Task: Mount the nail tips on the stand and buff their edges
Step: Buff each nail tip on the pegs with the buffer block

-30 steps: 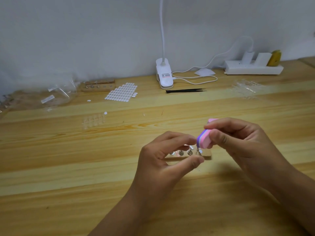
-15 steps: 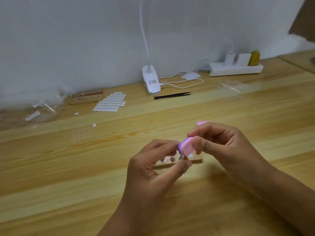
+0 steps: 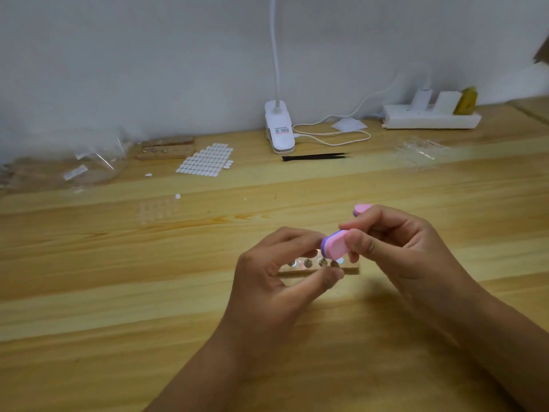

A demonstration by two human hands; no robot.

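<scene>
A small wooden stand (image 3: 350, 269) with a row of metal pegs lies on the table in front of me. My left hand (image 3: 276, 281) curls over it, thumb and forefinger pinching at a peg near its right end; the nail tip there is too small to make out. My right hand (image 3: 398, 248) grips a pink and purple buffer block (image 3: 334, 245), whose lower end touches the spot between my left fingertips.
A sheet of white sticker dots (image 3: 206, 160), a second wooden stand (image 3: 166, 150) and clear plastic bags (image 3: 74, 171) lie at the back left. A clip lamp (image 3: 279, 129), black tweezers (image 3: 315, 157) and a power strip (image 3: 430, 117) sit along the wall. Clear nail tips (image 3: 156, 209) rest mid-left.
The view has swung a little between frames. Both hands stay at the stand, and the buffer block has shifted slightly against the peg between my left fingertips.
</scene>
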